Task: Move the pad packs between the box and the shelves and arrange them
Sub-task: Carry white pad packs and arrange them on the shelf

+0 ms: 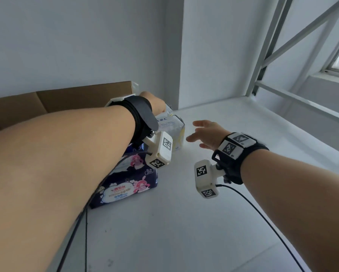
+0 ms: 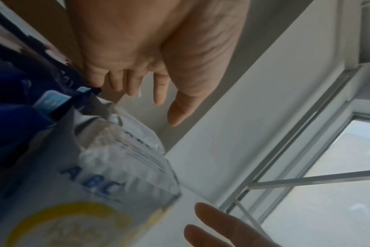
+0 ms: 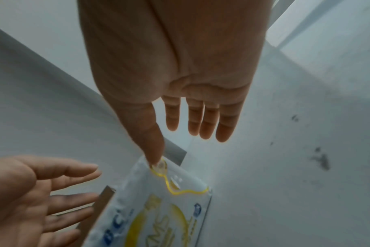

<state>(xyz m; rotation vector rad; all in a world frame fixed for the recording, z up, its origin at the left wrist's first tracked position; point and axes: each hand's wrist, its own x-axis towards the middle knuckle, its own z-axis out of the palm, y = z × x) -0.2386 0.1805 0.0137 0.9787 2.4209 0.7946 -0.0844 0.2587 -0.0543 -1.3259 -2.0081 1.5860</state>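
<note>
White plastic wrap with a yellow ring and blue "ABC" lettering marks the pad pack you are working on; it stands on the white shelf, just in front of the wall corner. Your left hand is over its top rear edge. The left wrist view shows that hand's fingers loosely extended with open space beneath them, so you hold nothing there; whether any finger touches the wrap cannot be told. Your right hand is beside the pack's right face, fingers spread and straight, palm turned toward it. In the right wrist view your thumb tip lies at the pack's upper corner, though contact cannot be confirmed; the other fingers are clear of it. Neither hand grips the pack.

Directly against the white pack's near side lies a navy pack printed with pink cartoon figures, partly hidden under your left forearm. Behind both packs, at the left, is the brown cardboard box, its flap raised against the wall. Grey shelf framing and a window sit to the right.
</note>
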